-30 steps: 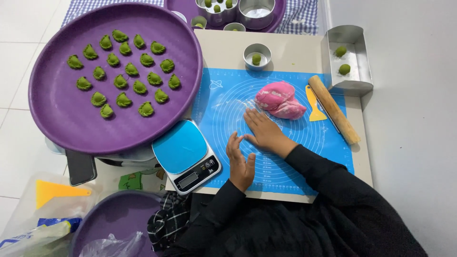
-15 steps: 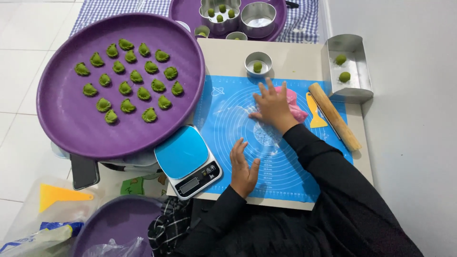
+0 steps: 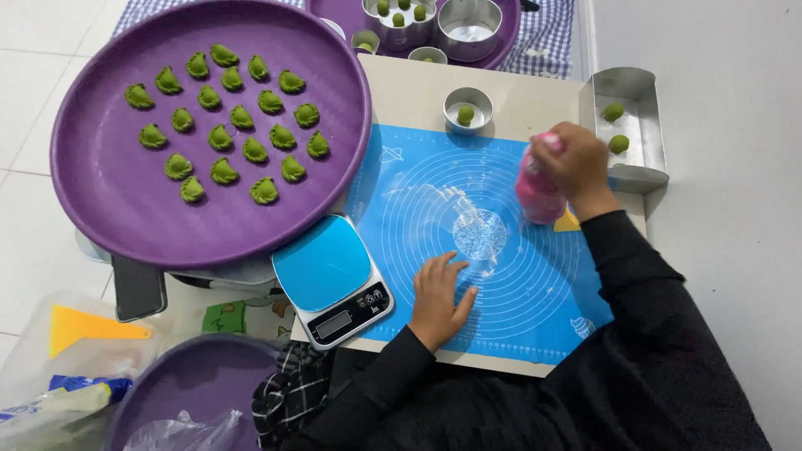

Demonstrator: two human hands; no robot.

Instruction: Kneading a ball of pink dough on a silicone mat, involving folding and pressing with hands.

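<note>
While my right hand grips the lump of pink dough and lifts it off the blue silicone mat near the mat's far right edge, my left hand lies flat and released, fingers spread, pressing the mat's near side just beside the floured patch at its centre. The dough hangs from my closed fingers, its lower end close to or just touching the mat; I cannot tell which. To the left, the digital kitchen scale sits against the mat's corner, below the large purple tray holding rows of green dumplings. A small round tin with one green filling ball stands beyond the mat, and a metal tray with two more balls lies just right of my right hand. Judged from this, the step in hand is handling the dough mass for working or portioning. The next move would call for a firm hold, lest the soft dough stretch and tear, and a landing on the floured centre.
</note>
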